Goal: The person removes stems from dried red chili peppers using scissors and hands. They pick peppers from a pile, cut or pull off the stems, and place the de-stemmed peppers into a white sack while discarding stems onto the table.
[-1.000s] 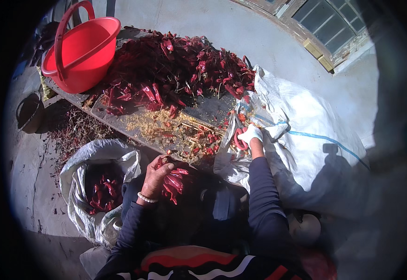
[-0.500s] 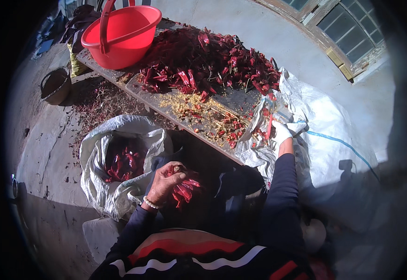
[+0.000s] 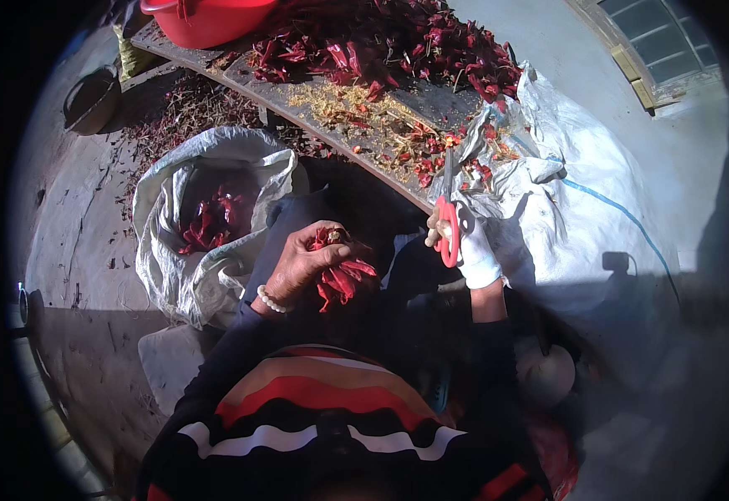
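A bunch of dried red chili peppers is gripped in my left hand, stem ends tucked under the thumb and pods hanging down to the right. My right hand, in a white glove with bare fingertips, holds red-handled scissors. Their blades point away from me, toward the table edge. The two hands are apart, over my dark lap. To the left of my left hand, a white woven sack stands with its mouth open and red chilies inside.
A big heap of red chilies covers the table, with yellow seeds and cut bits in front. Beyond are a red basin and a dark bucket. A large white sack with a blue line fills the right side.
My right hand has come back from the white sack at the table's edge toward me, scissors in it. My left hand keeps its chilies. The view has tilted downward.
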A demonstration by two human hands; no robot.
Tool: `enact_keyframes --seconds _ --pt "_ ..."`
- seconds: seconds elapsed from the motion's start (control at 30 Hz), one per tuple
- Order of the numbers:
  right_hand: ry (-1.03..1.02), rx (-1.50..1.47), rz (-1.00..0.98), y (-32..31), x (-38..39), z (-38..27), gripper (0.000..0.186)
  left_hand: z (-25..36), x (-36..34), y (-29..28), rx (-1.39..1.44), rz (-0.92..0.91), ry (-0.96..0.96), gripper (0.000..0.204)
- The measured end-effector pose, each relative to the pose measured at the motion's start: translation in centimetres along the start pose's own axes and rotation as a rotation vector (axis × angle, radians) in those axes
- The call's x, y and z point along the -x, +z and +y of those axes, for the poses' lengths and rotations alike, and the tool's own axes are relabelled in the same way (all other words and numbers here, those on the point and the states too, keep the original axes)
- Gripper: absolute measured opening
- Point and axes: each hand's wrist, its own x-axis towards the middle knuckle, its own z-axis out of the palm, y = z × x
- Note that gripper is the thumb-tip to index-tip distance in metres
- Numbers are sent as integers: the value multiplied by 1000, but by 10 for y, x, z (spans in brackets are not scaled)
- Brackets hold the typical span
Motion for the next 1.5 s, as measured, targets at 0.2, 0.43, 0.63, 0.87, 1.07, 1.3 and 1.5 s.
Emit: enact_keyframes --seconds 0.2,0.43,0.63,0.87,1.07,1.3,1.5 --pt "117 -371 -83 37 34 34 28 -8 2 5 56 -54 -23 30" --pt "-97 528 56 65 54 26 35 0 8 10 43 -66 -34 27" --pt "-47 718 -80 84 74 12 48 -10 3 4 -76 -92 -23 20" --pt "-240 984 29 84 89 -10 66 -9 3 6 -131 -2 17 25" --pt "-379 1098 19 85 84 -9 55 -22 2 -3 -185 -43 37 33" --pt "-465 1182 45 77 85 -4 44 -23 1 -8 -409 -90 42 40" --pt "-536 1253 36 77 88 -3 45 -19 3 -5 -142 -104 -28 38"
